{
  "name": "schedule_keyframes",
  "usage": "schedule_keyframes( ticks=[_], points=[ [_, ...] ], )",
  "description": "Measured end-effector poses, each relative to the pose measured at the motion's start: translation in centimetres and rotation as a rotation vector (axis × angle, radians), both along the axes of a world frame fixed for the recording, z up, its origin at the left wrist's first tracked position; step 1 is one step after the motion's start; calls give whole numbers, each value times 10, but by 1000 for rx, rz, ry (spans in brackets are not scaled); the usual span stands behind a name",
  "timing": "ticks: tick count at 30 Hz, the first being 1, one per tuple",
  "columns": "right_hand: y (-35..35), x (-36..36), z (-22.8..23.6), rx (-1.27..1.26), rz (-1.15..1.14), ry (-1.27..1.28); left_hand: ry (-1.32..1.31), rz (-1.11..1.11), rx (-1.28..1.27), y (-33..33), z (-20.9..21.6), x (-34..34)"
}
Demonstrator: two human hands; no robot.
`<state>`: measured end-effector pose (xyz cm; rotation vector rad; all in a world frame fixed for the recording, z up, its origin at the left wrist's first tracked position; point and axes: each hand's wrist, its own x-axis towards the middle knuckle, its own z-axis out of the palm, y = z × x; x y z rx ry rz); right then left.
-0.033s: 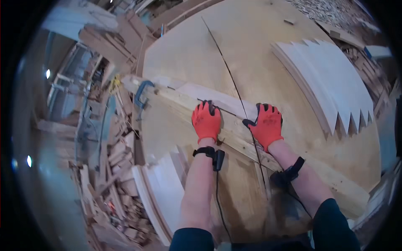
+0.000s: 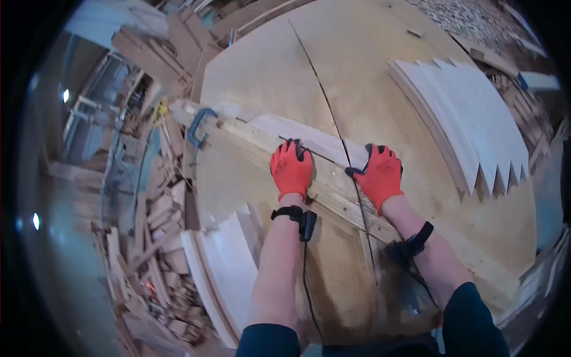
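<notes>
My left hand (image 2: pixel 291 169), in a red glove with dark fingertips, is closed with bent fingers over the near edge of a pale, thin wooden board (image 2: pixel 309 138). At that board's right end my right hand (image 2: pixel 379 177), gloved alike, has its fingers bent down and its thumb pointing left. Under both hands runs a long wooden beam (image 2: pixel 253 144), lying aslant across the big plywood tabletop (image 2: pixel 262 77). A blue C-clamp (image 2: pixel 197 128) grips the beam's far left end. The undersides of my fingers are hidden.
On the right lies a stack of pale curved boards (image 2: pixel 461 113) with pointed ends. Another curved stack (image 2: pixel 229 268) sits at the near left. Scrap wood (image 2: pixel 163 285) is heaped left of the table. A dark seam (image 2: pixel 324 95) crosses the tabletop. Cables hang from my wrist straps.
The view has shifted slightly, so the clamp and near-left stack appear a little farther left. Both hands keep their places on the pale board.
</notes>
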<state>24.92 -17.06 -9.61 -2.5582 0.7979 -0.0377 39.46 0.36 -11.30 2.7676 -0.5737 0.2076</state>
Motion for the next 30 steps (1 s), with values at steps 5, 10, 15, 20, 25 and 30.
schedule_keyframes(
  ticks=[5, 10, 15, 20, 25, 30],
  points=[
    [-46, -19, 15, 234, 353, 54, -66, 42, -60, 11, 0, -31],
    [-157, 13, 15, 882, 426, -377, -92, 43, -119, 8, 2, -34],
    [-97, 74, 44, 698, 119, -565, -113, 83, -112, 16, 3, -36],
    [16, 75, 8, -187, 477, 33, -87, 61, -138, 6, 10, -38],
    [24, 78, -2, -228, 579, -11, -58, 61, -169, 9, 15, -39],
    [16, 80, 28, -276, 627, 220, -126, 41, -105, 14, 4, -28]
  ],
)
